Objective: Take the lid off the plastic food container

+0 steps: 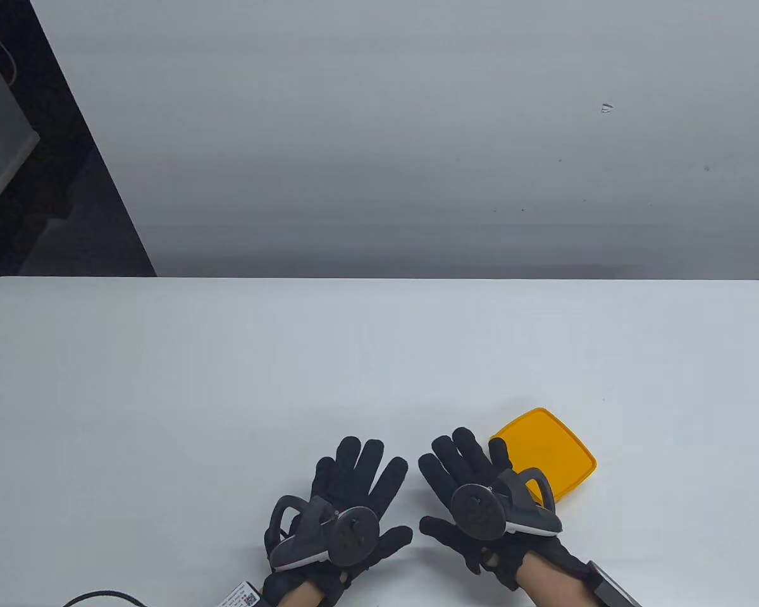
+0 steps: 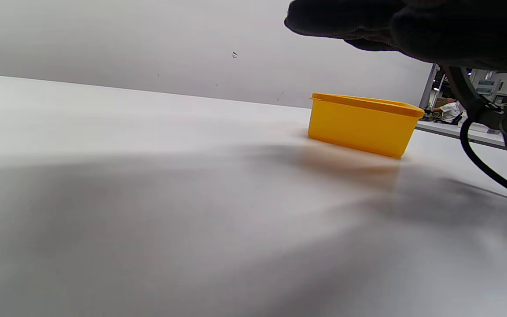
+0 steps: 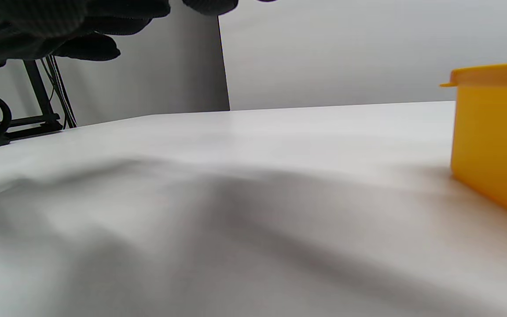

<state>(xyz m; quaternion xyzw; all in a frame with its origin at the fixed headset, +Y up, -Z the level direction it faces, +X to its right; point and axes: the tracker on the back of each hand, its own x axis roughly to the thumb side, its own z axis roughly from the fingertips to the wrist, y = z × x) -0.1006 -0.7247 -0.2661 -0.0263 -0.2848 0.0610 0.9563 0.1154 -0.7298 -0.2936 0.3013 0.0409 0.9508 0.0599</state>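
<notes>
The yellow container point(image 1: 547, 452) is sitting on the white tabletop point(image 1: 228, 392) near its front edge, right of centre, with its lid point(image 2: 368, 102) lying closed on top; the lid's rim is overhanging the walls all round in both wrist views. The right hand point(image 1: 481, 499) is hovering palm down just left of the container, its grip spread, fingers point(image 1: 462, 452) fanned and holding nothing; from above its outer fingers and tracker are overlapping the container's near-left corner, though whether they are touching it I cannot tell. The left hand point(image 1: 341, 512) is lying further left, beside the right hand and well apart from the container, its grip likewise spread and holding nothing. In the left wrist view the container is standing ahead and to the right, apart from the dark fingers point(image 2: 368, 26) hanging in at the top; in the right wrist view it is filling the right edge, close by.
</notes>
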